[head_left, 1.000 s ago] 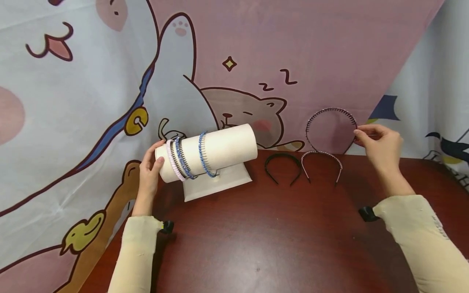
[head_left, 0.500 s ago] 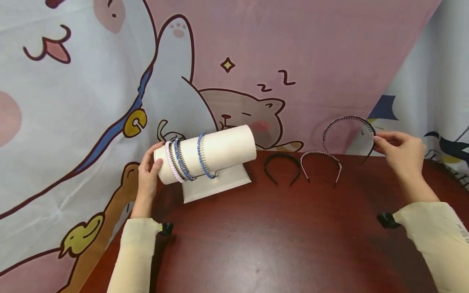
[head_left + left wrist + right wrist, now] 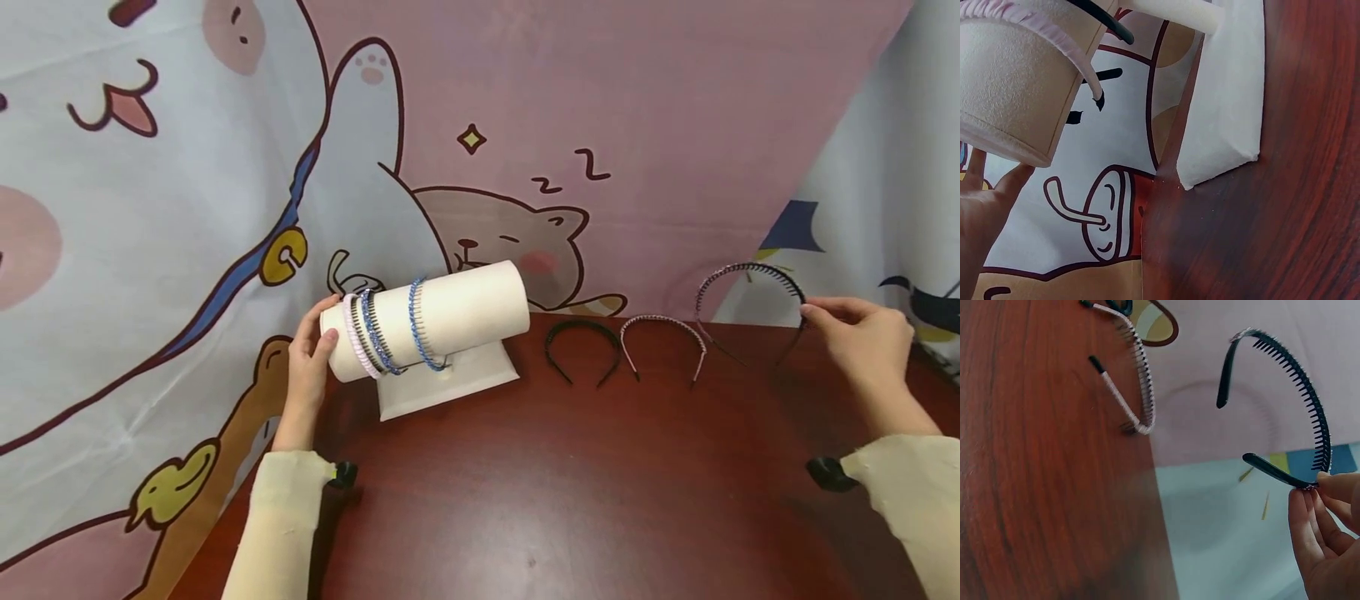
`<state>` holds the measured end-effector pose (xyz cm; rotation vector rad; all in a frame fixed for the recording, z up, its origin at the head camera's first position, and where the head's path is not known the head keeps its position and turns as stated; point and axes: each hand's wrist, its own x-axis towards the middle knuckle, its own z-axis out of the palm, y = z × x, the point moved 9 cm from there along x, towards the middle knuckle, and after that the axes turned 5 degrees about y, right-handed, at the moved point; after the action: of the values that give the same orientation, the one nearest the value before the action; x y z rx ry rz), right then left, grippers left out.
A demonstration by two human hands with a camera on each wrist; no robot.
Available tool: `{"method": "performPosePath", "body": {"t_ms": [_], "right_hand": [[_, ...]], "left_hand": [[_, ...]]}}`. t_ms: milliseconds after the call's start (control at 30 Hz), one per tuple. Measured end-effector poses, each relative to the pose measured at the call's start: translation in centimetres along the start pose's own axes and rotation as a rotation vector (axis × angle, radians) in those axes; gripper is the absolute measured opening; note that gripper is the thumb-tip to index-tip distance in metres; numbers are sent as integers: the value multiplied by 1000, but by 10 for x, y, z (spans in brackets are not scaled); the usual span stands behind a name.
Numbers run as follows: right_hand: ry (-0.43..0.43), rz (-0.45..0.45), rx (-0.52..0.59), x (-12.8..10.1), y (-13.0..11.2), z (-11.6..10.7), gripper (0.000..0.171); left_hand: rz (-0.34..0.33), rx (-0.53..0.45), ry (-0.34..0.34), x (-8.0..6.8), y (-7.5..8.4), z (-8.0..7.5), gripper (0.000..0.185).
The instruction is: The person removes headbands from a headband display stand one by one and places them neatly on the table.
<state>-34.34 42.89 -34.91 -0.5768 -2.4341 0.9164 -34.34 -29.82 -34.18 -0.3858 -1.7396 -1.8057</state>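
pinched between thumb and fingertips of the right hand [image 3: 862, 337], a dark toothed headband [image 3: 750, 271] stands upright over the far right of the wooden table [image 3: 525, 500], just beside the pink headband [image 3: 663, 321] and black headband [image 3: 581, 327] lying there. left hand [image 3: 311, 350] cups the end of the cream display roll [image 3: 457, 312], fingers loosely curved against it.

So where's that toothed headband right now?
The toothed headband is at the far right of the head view, pinched by the right hand, beside the pink headband.
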Motion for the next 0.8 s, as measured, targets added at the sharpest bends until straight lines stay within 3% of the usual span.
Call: {"method": "performPosePath", "body": {"t_ms": [267, 533, 633, 800], "right_hand": [[-28, 45, -64, 2, 35, 7, 52], [-94, 127, -19, 3, 66, 20, 40], [-124, 171, 72, 3, 75, 26, 19], [-154, 253, 246, 3, 86, 35, 32]], "left_hand": [[10, 18, 16, -1, -4, 1, 47], [11, 22, 23, -3, -1, -2, 47], [11, 30, 24, -3, -1, -4, 48], [10, 28, 21, -2, 0, -4, 48]]}}
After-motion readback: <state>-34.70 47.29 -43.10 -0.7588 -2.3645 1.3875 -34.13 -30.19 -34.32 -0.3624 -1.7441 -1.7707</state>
